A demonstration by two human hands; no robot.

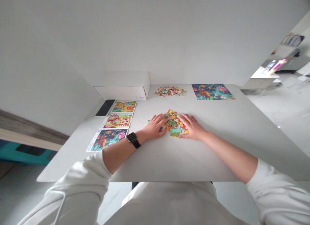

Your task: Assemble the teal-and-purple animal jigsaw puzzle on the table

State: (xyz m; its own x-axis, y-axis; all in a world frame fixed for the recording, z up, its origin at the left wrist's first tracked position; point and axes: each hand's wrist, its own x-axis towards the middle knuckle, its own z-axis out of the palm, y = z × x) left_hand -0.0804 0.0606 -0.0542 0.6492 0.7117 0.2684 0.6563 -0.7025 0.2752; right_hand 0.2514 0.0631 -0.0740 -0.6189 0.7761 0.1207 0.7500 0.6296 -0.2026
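Pile of multicoloured, flat puzzle pieces [173, 123] sits on a white table [169, 160] between the person's bare left hand [156, 126] and right hand [193, 127], fingers apart, clamping nothing, apparently cupped to corral strays

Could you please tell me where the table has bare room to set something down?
The widest bare patch of table lies right of the right hand, in front of the large blue picture. Another lies between the near puzzle pile and the front edge. It is crowded at that pile and on the left, with box, phone and three prints.
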